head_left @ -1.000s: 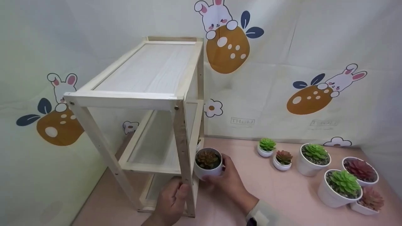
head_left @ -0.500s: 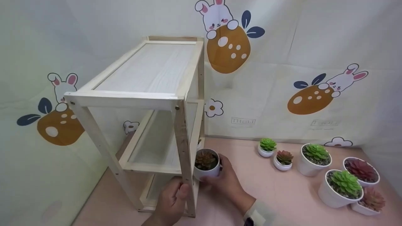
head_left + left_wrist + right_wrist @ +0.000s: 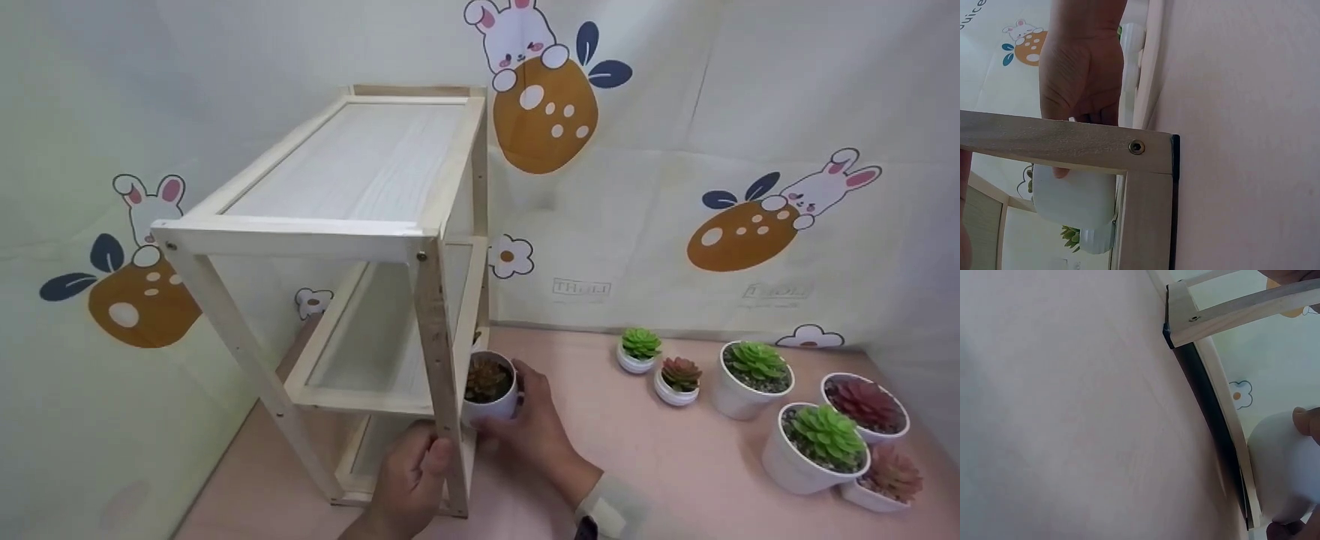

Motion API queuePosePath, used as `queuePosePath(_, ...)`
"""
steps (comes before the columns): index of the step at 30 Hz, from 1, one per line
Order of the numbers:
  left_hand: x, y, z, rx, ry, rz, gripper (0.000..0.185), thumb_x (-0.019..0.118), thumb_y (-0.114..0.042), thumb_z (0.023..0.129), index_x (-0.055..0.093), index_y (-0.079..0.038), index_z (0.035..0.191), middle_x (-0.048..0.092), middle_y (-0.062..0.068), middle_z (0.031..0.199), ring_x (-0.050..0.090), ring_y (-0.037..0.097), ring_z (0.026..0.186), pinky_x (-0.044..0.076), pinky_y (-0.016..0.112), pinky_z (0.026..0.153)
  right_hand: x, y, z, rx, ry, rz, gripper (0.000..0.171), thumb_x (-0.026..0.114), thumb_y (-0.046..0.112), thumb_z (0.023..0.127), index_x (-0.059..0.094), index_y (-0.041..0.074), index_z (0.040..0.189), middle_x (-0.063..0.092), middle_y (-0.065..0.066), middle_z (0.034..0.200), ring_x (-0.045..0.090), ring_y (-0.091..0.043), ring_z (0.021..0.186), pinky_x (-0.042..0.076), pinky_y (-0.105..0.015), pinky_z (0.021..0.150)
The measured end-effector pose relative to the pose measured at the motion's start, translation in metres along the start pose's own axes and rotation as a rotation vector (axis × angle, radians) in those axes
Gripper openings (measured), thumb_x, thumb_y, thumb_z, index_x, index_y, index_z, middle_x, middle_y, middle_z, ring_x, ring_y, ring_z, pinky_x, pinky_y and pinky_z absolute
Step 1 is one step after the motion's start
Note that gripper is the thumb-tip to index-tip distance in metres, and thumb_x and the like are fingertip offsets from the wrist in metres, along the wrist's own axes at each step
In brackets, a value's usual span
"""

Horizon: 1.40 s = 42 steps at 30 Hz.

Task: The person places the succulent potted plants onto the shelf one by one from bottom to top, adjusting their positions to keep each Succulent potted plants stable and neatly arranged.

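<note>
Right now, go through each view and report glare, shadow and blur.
Head: glare whitens the front top edge of the wooden rack, and the rightmost lettering on the backdrop is smeared. Left wrist: the right hand is shaded against the paler backdrop. Right wrist: shadow greys part of the pot; the tablecloth looks soft.

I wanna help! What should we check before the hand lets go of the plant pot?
1. Right hand holding the pot: ok, thumb and fingers are round it.
2. Left hand gripping the rack's front post: ok.
3. Plant facing up: ok.
4. Pot's base fully on the bottom shelf: cannot tell, it's hidden.
5. Space between it and the little pot behind: cannot tell, they overlap.
</note>
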State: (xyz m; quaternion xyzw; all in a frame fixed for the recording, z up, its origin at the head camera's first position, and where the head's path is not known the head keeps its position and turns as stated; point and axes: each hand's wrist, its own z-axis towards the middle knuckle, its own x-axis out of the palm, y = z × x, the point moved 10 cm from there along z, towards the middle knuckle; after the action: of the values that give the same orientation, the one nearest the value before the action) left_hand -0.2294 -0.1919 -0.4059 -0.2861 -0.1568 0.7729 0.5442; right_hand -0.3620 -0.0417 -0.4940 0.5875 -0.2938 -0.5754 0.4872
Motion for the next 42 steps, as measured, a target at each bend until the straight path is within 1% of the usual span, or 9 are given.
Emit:
queuePosePath(5,0.0,0.002,-0.001,-0.041,0.007,0.038,0.019,0.055,0.01,0.098,0.062,-0.006,0.106,0.062,0.002,0.087,0.056,0.001,0.078,0.049,0.021,0.065,0.003,0.002,0.001,-0.009,0.005,0.04,0.094,0.091,0.024,0.08,0.035,-0.001,0.151,0.049,-0.019,0.144,0.054,-0.031,0.127,0.052,-0.048,0.104)
queuePosePath(11,0.0,0.005,-0.001,-0.094,0.009,0.071,0.021,0.056,0.01,0.097,0.063,-0.008,0.104,0.062,-0.001,0.087,0.055,-0.001,0.08,0.05,0.023,0.065,0.006,0.005,0.002,-0.028,0.012,0.052,0.09,0.09,0.022,0.081,0.037,0.0,0.149,0.05,-0.019,0.145,0.053,-0.033,0.131,0.05,-0.05,0.107)
queuePosePath(15,0.0,0.004,-0.002,-0.078,0.003,0.075,0.019,0.056,0.01,0.097,0.063,-0.007,0.104,0.062,-0.001,0.087,0.055,0.0,0.08,0.049,0.023,0.066,0.007,0.007,0.002,-0.041,0.009,0.035,0.089,0.09,0.021,0.081,0.039,0.001,0.15,0.048,-0.02,0.146,0.052,-0.035,0.134,0.049,-0.051,0.109)
queuePosePath(20,0.0,0.003,-0.002,-0.064,0.002,0.073,0.019,0.056,0.01,0.097,0.063,-0.006,0.104,0.062,-0.001,0.087,0.055,0.0,0.08,0.049,0.023,0.066,0.008,0.01,0.002,-0.048,0.001,0.006,0.087,0.091,0.022,0.08,0.044,0.004,0.151,0.046,-0.02,0.139,0.054,-0.036,0.13,0.05,-0.05,0.107)
queuePosePath(27,0.0,0.003,-0.002,-0.07,0.006,0.076,0.019,0.057,0.011,0.096,0.063,-0.005,0.103,0.062,-0.001,0.086,0.054,0.0,0.08,0.049,0.023,0.066,0.008,0.014,0.001,-0.07,-0.008,0.014,0.084,0.091,0.018,0.08,0.042,0.0,0.147,0.049,-0.02,0.141,0.054,-0.036,0.13,0.049,-0.053,0.108)
queuePosePath(30,0.0,0.002,-0.001,-0.058,0.008,0.061,0.018,0.057,0.01,0.096,0.063,-0.006,0.103,0.063,0.0,0.085,0.055,0.0,0.079,0.05,0.022,0.065,0.009,0.014,0.0,-0.07,-0.005,0.029,0.081,0.09,0.017,0.082,0.043,0.0,0.146,0.05,-0.019,0.141,0.054,-0.034,0.13,0.049,-0.052,0.109)
queuePosePath(35,-0.001,0.0,0.001,-0.007,0.004,0.03,0.015,0.056,0.006,0.099,0.063,-0.006,0.102,0.064,0.002,0.082,0.057,0.002,0.075,0.05,0.02,0.064,0.012,0.015,-0.001,-0.078,0.014,0.03,0.072,0.087,0.017,0.085,0.046,0.0,0.143,0.052,-0.019,0.139,0.057,-0.035,0.128,0.052,-0.048,0.106)
queuePosePath(37,-0.001,-0.001,0.001,0.001,0.003,0.032,0.014,0.055,0.005,0.1,0.063,-0.007,0.102,0.063,0.002,0.081,0.057,0.002,0.075,0.049,0.019,0.064,0.013,0.016,-0.001,-0.081,0.019,0.03,0.069,0.086,0.016,0.086,0.048,0.0,0.142,0.052,-0.019,0.138,0.059,-0.035,0.126,0.053,-0.047,0.105)
queuePosePath(42,-0.002,0.0,0.001,-0.007,0.006,0.031,0.017,0.056,0.007,0.099,0.063,-0.007,0.103,0.061,0.002,0.081,0.056,0.001,0.074,0.048,0.019,0.063,0.015,0.017,0.001,-0.084,0.014,0.034,0.062,0.084,0.013,0.087,0.052,0.0,0.138,0.055,-0.018,0.134,0.059,-0.033,0.124,0.054,-0.044,0.103)
